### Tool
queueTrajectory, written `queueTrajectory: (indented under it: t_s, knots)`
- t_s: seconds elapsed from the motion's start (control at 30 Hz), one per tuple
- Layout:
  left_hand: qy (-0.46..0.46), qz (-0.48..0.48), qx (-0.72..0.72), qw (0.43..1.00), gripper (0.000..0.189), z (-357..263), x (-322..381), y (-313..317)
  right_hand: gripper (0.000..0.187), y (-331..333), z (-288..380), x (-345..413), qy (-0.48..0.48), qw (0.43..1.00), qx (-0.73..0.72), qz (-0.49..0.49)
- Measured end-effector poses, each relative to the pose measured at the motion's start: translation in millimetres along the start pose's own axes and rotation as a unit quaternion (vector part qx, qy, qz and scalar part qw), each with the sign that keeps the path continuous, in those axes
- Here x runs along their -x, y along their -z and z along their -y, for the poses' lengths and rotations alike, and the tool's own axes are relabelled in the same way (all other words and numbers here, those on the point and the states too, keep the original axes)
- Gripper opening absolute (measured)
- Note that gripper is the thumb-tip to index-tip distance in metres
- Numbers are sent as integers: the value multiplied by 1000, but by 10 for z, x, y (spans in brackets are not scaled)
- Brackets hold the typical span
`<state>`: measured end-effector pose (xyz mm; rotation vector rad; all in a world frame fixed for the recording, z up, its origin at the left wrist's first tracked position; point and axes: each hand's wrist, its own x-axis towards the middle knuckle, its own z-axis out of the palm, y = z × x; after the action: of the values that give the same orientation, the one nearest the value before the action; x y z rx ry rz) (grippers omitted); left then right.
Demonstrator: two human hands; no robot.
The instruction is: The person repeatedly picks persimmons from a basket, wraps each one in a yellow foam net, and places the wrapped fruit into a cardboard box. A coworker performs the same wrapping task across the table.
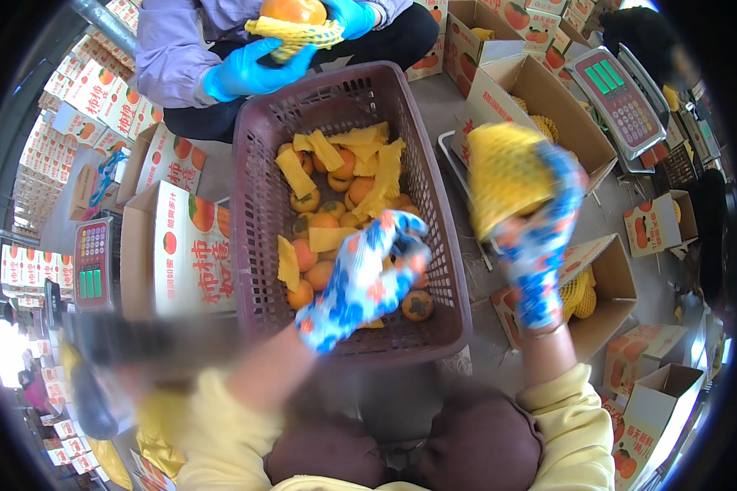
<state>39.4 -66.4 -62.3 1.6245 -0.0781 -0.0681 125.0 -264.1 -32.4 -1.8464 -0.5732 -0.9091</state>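
Observation:
A maroon plastic crate stands before me, holding persimmons and flattened yellow foam net sleeves. Over its right part hovers my left hand, gloved in patterned blue and white, with fingers curled; whether it holds anything is hard to see. Beyond the crate's right wall, my right hand, in a matching glove, grips a blurred yellow foam net sleeve. The sleeve looks filled, though its contents are mostly hidden. At the top, a person's blue-gloved hands hold a persimmon partly in a yellow net.
An open carton holding netted fruit stands at upper right, beside a digital scale. Another open carton is at right. Left of the crate are a printed carton and a second scale.

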Motion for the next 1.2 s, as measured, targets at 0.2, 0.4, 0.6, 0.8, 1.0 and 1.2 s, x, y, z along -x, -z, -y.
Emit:
queueTrajectory:
  t_s: [0.2,0.4,0.6,0.8,1.0,1.2]
  knots:
    - [-164,229,-684,673,14,1624,-353,220,58,444,-750,-411,-58,946,310,-70]
    - [-80,245,-808,530,17,1665,-434,201,53,183,-399,67,-158,987,-15,-31]
    - [-99,25,-288,952,33,248,-332,419,48,-323,317,318,-147,935,-183,267]
    - [-10,14,119,993,19,-166,-77,424,23,-357,517,347,-413,768,-372,320]
    - [-63,-64,350,932,18,-178,-145,513,26,-500,494,376,-381,662,-611,208]
    - [-24,19,330,944,21,75,-315,497,49,-328,550,418,-439,541,-564,444]
